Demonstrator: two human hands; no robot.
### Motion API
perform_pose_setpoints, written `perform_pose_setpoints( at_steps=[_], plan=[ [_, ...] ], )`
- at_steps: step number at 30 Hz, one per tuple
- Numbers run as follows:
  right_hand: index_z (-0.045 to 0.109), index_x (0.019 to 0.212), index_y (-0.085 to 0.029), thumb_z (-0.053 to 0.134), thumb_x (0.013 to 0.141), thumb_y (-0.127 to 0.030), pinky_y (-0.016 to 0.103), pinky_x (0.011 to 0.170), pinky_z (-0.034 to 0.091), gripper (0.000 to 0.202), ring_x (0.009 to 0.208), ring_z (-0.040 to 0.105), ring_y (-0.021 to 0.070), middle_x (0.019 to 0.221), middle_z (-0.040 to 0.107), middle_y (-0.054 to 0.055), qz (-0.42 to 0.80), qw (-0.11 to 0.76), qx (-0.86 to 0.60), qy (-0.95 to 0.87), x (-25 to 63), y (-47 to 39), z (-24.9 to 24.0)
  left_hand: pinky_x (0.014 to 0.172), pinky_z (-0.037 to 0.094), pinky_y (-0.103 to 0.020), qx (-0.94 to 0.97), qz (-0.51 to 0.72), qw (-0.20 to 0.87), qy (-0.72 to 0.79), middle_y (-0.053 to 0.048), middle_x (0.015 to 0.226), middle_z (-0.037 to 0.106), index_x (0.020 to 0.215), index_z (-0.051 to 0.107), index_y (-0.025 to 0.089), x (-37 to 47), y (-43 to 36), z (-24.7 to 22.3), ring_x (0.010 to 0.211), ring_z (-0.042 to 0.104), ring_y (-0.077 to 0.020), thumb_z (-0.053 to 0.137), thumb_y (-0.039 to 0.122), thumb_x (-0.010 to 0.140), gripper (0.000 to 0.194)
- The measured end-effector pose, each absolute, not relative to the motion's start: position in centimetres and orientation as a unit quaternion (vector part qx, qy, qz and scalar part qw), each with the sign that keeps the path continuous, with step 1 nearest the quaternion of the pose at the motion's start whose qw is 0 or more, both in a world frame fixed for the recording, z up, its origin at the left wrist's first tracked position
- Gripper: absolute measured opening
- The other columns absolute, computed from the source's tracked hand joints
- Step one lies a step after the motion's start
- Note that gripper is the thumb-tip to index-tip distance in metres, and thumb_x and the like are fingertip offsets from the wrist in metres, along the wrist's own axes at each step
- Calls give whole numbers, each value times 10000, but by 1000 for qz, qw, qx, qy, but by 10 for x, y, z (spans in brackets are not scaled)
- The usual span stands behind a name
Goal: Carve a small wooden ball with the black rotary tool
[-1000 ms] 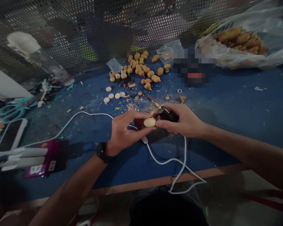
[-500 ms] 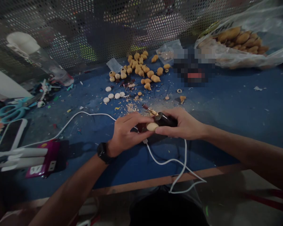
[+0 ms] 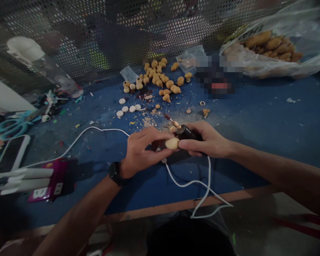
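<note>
My left hand [image 3: 146, 147] pinches a small pale gourd piece [image 3: 172, 143] between thumb and fingers. Wrapped in my right hand [image 3: 209, 142] is a black rotary tool [image 3: 188, 132], its dark red sanding bit [image 3: 167, 116] pointing up and to the left. My right thumb touches the right end of the gourd piece. The bit stands beyond the piece, apart from it. A white cable [image 3: 209, 174] hangs below my right hand. Pale shavings [image 3: 149, 122] lie on the blue table just past my hands.
Several small gourds [image 3: 157, 75] are heaped at the back, with white discs [image 3: 132, 108] nearer. A plastic bag of gourds [image 3: 274, 46] lies at the back right. On the left are blue scissors [image 3: 13, 124], a phone [image 3: 14, 154], a purple box [image 3: 52, 179] and a clear bottle [image 3: 50, 71].
The rotary tool's bit has shifted slightly right and toward upright. My right thumb has moved a little right along the gourd piece, showing more of it. My left hand has barely moved.
</note>
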State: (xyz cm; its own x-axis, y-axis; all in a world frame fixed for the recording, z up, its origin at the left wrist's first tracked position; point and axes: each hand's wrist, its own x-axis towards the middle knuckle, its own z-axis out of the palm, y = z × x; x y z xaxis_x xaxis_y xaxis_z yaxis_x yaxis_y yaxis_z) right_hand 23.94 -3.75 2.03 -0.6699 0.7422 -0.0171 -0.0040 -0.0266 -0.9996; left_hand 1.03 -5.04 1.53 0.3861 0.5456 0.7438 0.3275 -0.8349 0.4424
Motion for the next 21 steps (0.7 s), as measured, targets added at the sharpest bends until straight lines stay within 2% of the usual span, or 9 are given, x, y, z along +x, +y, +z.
perform_pose_setpoints(
  at_steps=[2, 5, 8, 10, 14, 18, 21],
  plan=[
    [636, 886, -167, 818, 877, -509, 193, 386, 334, 388, 420, 444, 55, 575, 501, -81, 671, 270, -279, -632, 240, -39, 20, 551, 483, -204, 829, 483, 105, 261, 27, 705, 727, 992, 742, 207, 10, -50, 15, 529, 587, -74, 869, 293, 866, 198],
    [660, 916, -167, 857, 837, -482, 189, 398, 347, 379, 432, 451, 55, 577, 511, -85, 649, 284, -301, -639, 238, -39, 22, 538, 479, -191, 830, 482, 98, 263, 33, 698, 725, 999, 743, 215, 11, -50, 17, 518, 590, -67, 844, 278, 887, 163],
    [692, 976, -162, 908, 760, -467, 196, 478, 412, 432, 535, 510, 70, 662, 571, -61, 596, 326, -329, -656, 236, -37, 23, 529, 478, -183, 833, 480, 88, 263, 37, 699, 723, 1033, 746, 227, 12, -51, 19, 511, 593, -63, 832, 286, 897, 171],
    [694, 949, -159, 923, 731, -463, 201, 522, 429, 438, 593, 530, 77, 703, 587, -46, 573, 337, -332, -669, 236, -36, 23, 525, 478, -187, 833, 476, 88, 266, 43, 676, 711, 1037, 751, 232, 12, -51, 19, 503, 594, -67, 839, 292, 890, 182],
    [642, 906, -173, 790, 881, -532, 210, 434, 363, 390, 461, 466, 64, 602, 503, -77, 636, 282, -293, -656, 239, -37, 22, 530, 478, -194, 828, 479, 90, 275, 52, 667, 706, 1020, 747, 233, 11, -52, 18, 497, 585, -65, 818, 243, 891, 148],
    [658, 995, -168, 847, 828, -526, 212, 462, 375, 438, 507, 480, 66, 662, 544, -64, 596, 313, -331, -661, 238, -38, 22, 534, 475, -187, 835, 470, 87, 274, 59, 668, 694, 1055, 742, 233, 10, -52, 17, 510, 589, -61, 812, 257, 904, 168],
    [655, 973, -167, 883, 786, -523, 206, 470, 375, 463, 535, 481, 67, 682, 540, -60, 561, 328, -344, -677, 235, -37, 22, 537, 470, -188, 839, 461, 86, 277, 57, 649, 673, 1064, 748, 212, 9, -53, 17, 516, 588, -61, 829, 280, 898, 196]
  ],
)
